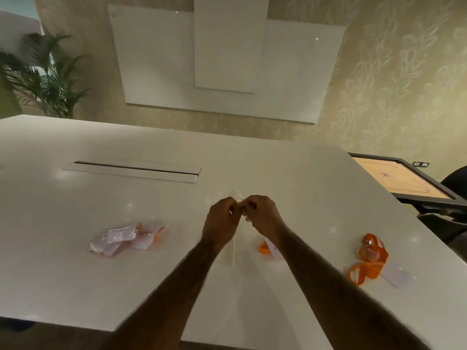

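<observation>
Above the middle of the white table (75,198), my left hand (222,221) and my right hand (262,215) are raised close together. Both pinch the top edge of a clear plastic bag (233,251), which hangs down between my forearms and is hard to make out. An orange lanyard with a white card (267,248) lies on the table, partly hidden under my right wrist. To the left lies a small pile of clear bags holding lanyards and cards (126,237). At the right lies a loose orange lanyard with a white card (371,258).
A long cable-slot lid (131,170) is set into the table beyond my hands. A carrom board (404,180) and a dark chair (454,183) stand off the table's right edge. A potted palm (48,79) stands at the far left, and white wall panels (227,61) hang behind.
</observation>
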Tool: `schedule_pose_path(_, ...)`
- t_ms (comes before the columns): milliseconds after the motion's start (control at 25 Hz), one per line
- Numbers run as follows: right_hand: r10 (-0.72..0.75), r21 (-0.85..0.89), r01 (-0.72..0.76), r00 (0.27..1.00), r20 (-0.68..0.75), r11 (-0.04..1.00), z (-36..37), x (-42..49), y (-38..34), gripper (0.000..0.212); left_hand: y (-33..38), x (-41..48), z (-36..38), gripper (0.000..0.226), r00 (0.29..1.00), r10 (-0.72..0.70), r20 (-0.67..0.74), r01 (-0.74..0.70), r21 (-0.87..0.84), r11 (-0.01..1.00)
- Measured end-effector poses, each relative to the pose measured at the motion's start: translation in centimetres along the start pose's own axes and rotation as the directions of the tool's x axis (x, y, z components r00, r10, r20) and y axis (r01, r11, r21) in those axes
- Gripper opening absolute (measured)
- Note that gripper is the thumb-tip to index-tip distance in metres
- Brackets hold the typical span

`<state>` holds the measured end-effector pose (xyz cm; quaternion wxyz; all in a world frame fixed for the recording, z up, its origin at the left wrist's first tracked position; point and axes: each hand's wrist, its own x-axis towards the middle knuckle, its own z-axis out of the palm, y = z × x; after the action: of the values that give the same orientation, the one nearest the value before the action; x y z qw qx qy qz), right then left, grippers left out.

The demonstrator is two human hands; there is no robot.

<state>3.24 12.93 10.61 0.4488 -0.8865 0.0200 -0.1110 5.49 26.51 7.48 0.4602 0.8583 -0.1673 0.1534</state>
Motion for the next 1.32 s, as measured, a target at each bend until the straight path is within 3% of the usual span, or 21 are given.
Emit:
schedule_pose_path(240,0.039,-0.150,-0.071,0.977,-0.209,0.986,-4.1,1.0,1.7,0.013,2.0,1.0,1.6,0.024,0.994,0.046,0.098,-0.067,0.227,0.972)
schedule_pose_path(400,-0.066,-0.223,0.062,0.998,-0.009,0.973,-5.6,1.8,2.8,0.008,4.1,2.3,3.2,0.032,0.981,0.017,0.194,-0.083,0.341,0.936)
schedule_pose_path(520,-0.074,-0.263,0.063,0.997,-0.033,0.963,-7.0,2.9,3.8,0.012,5.0,3.5,3.9,0.032,0.987,-0.006,0.163,-0.057,0.378,0.924)
schedule_pose_path(600,-0.008,-0.178,-0.003,0.998,-0.059,0.984,-8.2,4.0,4.4,0.016,4.9,4.1,4.0,0.029,0.995,0.019,0.101,-0.056,0.382,0.922)
schedule_pose_path(680,0.038,-0.059,-0.039,0.999,-0.013,0.997,-9.0,4.6,4.7,0.015,4.5,4.1,4.5,0.027,0.994,0.098,0.055,-0.110,0.278,0.954)
schedule_pose_path(720,0.034,-0.031,-0.034,0.999,0.005,0.999,-9.2,4.8,4.8,0.014,4.5,4.0,4.7,0.042,0.992,0.116,0.047,-0.123,0.192,0.974)
schedule_pose_path(760,0.029,-0.012,-0.029,0.999,0.019,1.000,-9.3,5.0,4.8,0.013,4.5,3.8,4.9,0.071,0.991,0.118,0.069,-0.126,0.120,0.985)
schedule_pose_path(840,0.031,0.015,-0.032,0.998,0.053,0.999,-9.5,5.2,4.8,0.012,4.3,3.8,5.5,0.128,0.976,0.141,0.164,-0.164,0.133,0.977)
schedule_pose_path(920,0.011,0.015,-0.013,0.993,0.119,1.000,-9.5,5.2,4.6,0.011,3.8,3.7,6.3,0.144,0.950,0.190,0.247,-0.251,0.248,0.936)
schedule_pose_path(1000,-0.024,0.000,0.024,0.985,0.172,1.000,-9.3,5.3,4.3,0.011,3.5,4.0,6.8,0.135,0.936,0.208,0.283,-0.282,0.255,0.925)
schedule_pose_path(1160,0.024,-0.005,-0.023,0.988,0.150,1.000,-9.1,5.9,3.8,0.013,2.7,4.9,6.4,0.083,0.951,0.247,0.184,-0.281,0.189,0.941)
schedule_pose_path(1240,0.052,0.035,-0.058,0.989,0.136,0.998,-9.2,6.2,3.5,0.016,2.2,5.4,6.0,0.072,0.948,0.276,0.158,-0.301,0.166,0.939)
schedule_pose_path(1320,0.064,0.099,-0.088,0.974,0.217,0.991,-9.4,6.2,3.1,0.022,1.9,5.7,5.5,0.067,0.947,0.290,0.137,-0.309,0.141,0.941)
